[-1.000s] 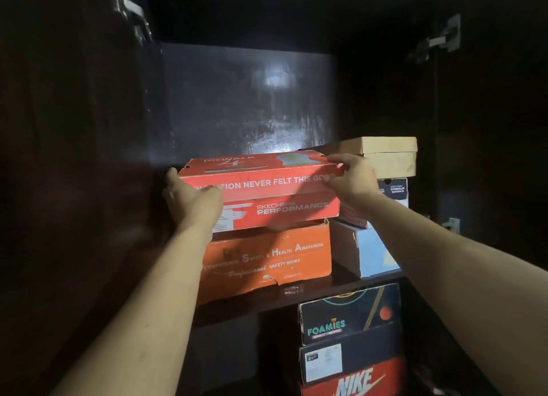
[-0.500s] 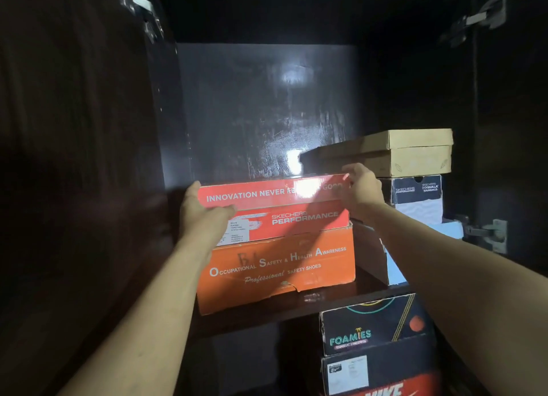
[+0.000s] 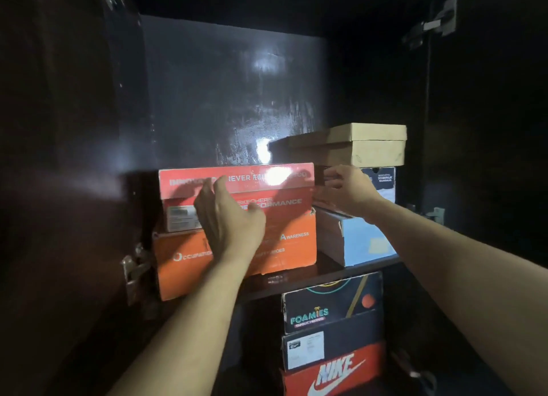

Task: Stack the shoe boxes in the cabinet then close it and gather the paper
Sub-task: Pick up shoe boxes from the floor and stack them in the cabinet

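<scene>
a: what surface and surroundings are seen?

b: a dark wooden cabinet (image 3: 231,99) is seen from the front, its glossy back panel lit by a bright reflection. a dark shelf (image 3: 296,274) runs across it, and metal hinges are fixed at both sides. little else of the room can be made out in the darkness.

a: what is kept on the shelf?

b: on the left, a red skechers box (image 3: 267,188) is set flat on an orange safety-shoes box (image 3: 290,247). just beside them on the right, a light blue box (image 3: 361,241) is laid at an angle, a white and navy box (image 3: 384,182) is stacked on it, and a tan cardboard box (image 3: 367,143) is placed on top.

a: and below the shelf?

b: a black foamies box (image 3: 332,303) is stacked on a black box with a white label (image 3: 332,351), under which a red nike box (image 3: 335,375) is seen. what the boxes contain cannot be told, since all lids are shut.

a: how are the hands held?

b: the left hand (image 3: 228,217) is held open before the red skechers box, fingers spread, nothing gripped. the right hand (image 3: 347,188) is raised at that box's right end, fingers loosely bent and apart, nothing clasped; whether the box is touched cannot be told.
</scene>
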The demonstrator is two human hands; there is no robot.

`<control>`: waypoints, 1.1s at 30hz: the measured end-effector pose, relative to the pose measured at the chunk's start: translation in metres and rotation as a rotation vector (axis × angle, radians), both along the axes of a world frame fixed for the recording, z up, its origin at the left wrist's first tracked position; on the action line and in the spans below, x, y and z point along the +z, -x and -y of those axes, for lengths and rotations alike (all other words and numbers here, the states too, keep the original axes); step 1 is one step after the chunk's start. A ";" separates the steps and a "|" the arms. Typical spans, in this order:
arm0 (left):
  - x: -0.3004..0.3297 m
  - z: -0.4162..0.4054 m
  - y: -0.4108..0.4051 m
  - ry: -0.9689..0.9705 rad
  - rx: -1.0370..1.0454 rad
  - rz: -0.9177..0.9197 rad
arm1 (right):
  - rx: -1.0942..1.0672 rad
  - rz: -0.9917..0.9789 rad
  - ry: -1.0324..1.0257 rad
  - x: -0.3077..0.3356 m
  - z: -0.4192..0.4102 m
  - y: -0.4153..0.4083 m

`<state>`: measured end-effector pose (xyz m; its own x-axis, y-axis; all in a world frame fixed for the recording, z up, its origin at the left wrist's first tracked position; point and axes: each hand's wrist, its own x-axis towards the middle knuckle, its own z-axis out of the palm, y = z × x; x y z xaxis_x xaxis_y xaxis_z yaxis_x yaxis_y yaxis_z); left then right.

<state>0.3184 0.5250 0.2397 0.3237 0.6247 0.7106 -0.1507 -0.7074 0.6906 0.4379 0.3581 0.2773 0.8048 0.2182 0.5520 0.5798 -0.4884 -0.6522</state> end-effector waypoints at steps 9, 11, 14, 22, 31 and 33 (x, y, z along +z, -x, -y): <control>-0.022 0.133 -0.034 -0.189 -0.722 -0.703 | -0.148 -0.223 0.305 -0.026 0.159 0.063; -0.027 0.165 -0.028 -0.333 -0.779 -0.867 | -0.191 -0.305 0.353 -0.040 0.199 0.080; -0.041 0.219 -0.022 -0.438 -0.906 -1.017 | -0.263 -0.435 0.384 -0.060 0.257 0.108; -0.117 0.420 0.011 -0.793 -1.274 -1.239 | -0.575 -0.729 0.298 -0.141 0.454 0.219; -0.235 0.601 0.030 -0.771 -1.504 -1.291 | -1.010 -0.898 0.257 -0.255 0.634 0.301; -0.257 0.629 0.021 -0.687 -1.524 -1.272 | -1.058 -0.924 0.287 -0.276 0.655 0.301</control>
